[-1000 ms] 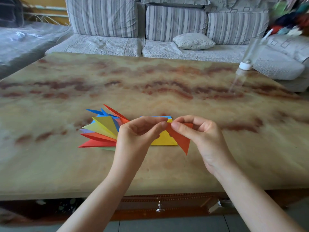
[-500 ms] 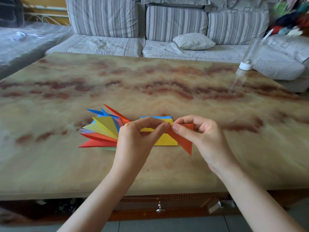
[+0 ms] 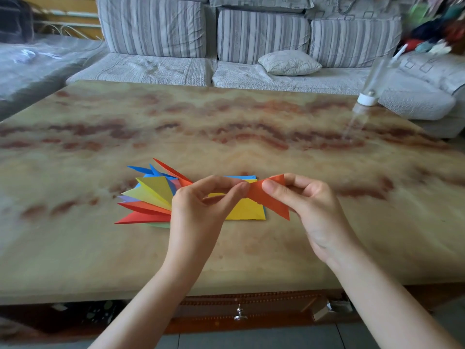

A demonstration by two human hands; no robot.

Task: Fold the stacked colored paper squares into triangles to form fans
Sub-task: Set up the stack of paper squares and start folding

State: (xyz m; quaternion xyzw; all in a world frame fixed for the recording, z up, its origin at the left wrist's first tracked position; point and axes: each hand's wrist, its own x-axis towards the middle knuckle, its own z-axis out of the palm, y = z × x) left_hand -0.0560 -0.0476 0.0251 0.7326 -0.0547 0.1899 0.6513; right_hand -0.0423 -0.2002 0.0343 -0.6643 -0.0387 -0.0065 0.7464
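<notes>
An orange folded paper triangle (image 3: 273, 199) is held just above the table between both hands. My left hand (image 3: 201, 210) pinches its left end with thumb and forefinger. My right hand (image 3: 312, 210) pinches its upper right part, its lower tip pointing down-right. Under the hands lies a small stack of flat squares, a yellow square (image 3: 247, 210) on top and a blue edge behind it. To the left fans out a pile of folded triangles (image 3: 151, 197) in yellow, red, blue, purple and green, partly hidden by my left hand.
The marbled table (image 3: 226, 127) stretches far back and to both sides. A clear bottle with a white cap (image 3: 367, 99) stands at the far right edge. A striped grey sofa (image 3: 251, 46) with a cushion lies beyond. A drawer knob (image 3: 239, 317) shows below the front edge.
The orange triangle has been drawn a little to the right and its top edge lifted; my right hand shifted right along it. The left hand stays in place.
</notes>
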